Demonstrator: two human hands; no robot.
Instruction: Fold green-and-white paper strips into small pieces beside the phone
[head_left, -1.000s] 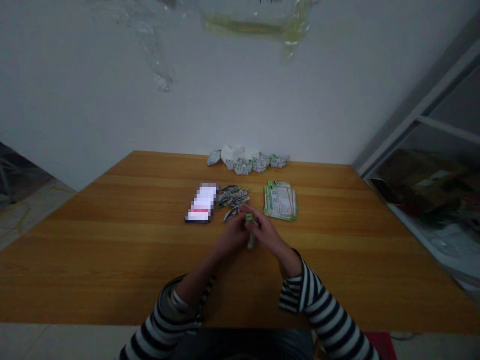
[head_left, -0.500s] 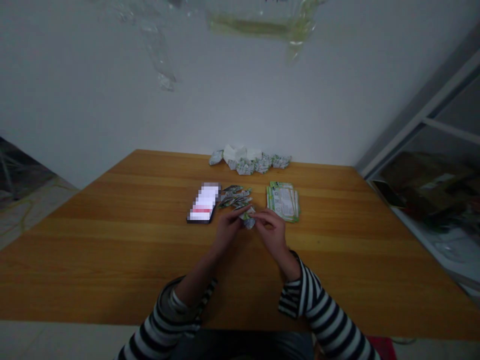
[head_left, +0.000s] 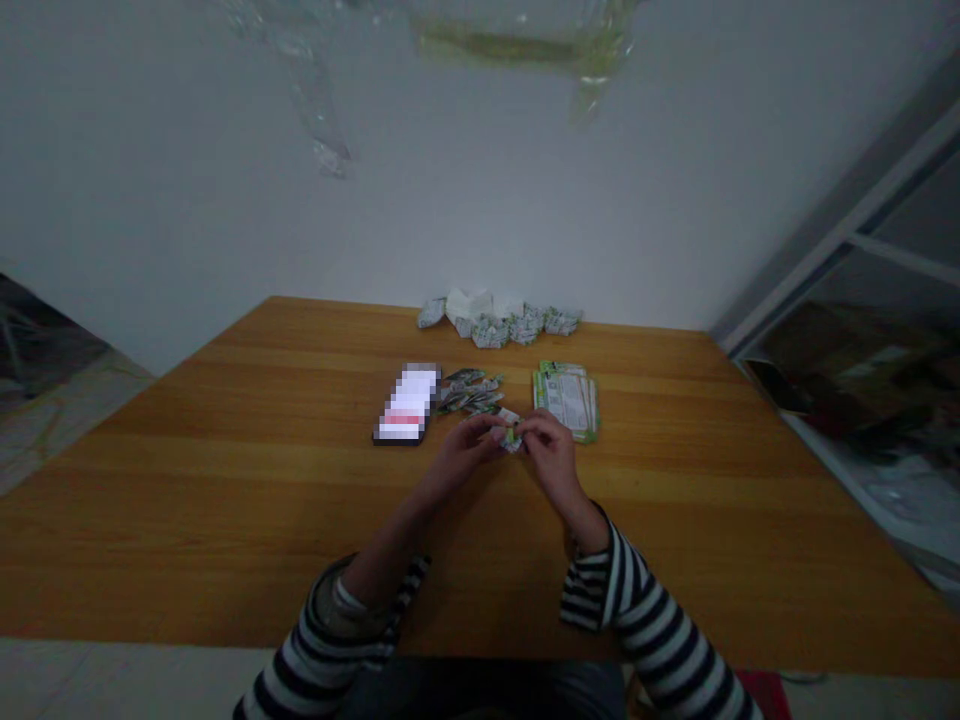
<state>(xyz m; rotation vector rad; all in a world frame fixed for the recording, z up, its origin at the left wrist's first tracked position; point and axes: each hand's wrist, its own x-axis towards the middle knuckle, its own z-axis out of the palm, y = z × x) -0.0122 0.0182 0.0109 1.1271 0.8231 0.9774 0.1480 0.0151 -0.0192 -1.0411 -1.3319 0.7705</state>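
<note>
My left hand (head_left: 459, 452) and my right hand (head_left: 551, 458) meet above the wooden table (head_left: 225, 500), both pinching a small folded piece of green-and-white printed paper (head_left: 511, 438) between the fingertips. Much of that piece is hidden by my fingers. Just beyond my left hand lies a small heap of narrow folded paper strips (head_left: 469, 392). A stack of green-edged printed cards (head_left: 566, 402) sits past my right hand, close to its fingers. Neither stack nor heap appears to be touched.
A phone (head_left: 405, 405) with a pixelated screen lies left of the strips. Along the far table edge sits a row of folded paper shapes (head_left: 499, 323). A white wall rises behind, with clear plastic hanging at the top. Shelving stands to the right.
My hands have drawn closer together and moved slightly away from me, and the folded piece now sits higher between the fingertips. The strips, cards and phone stay where they were.
</note>
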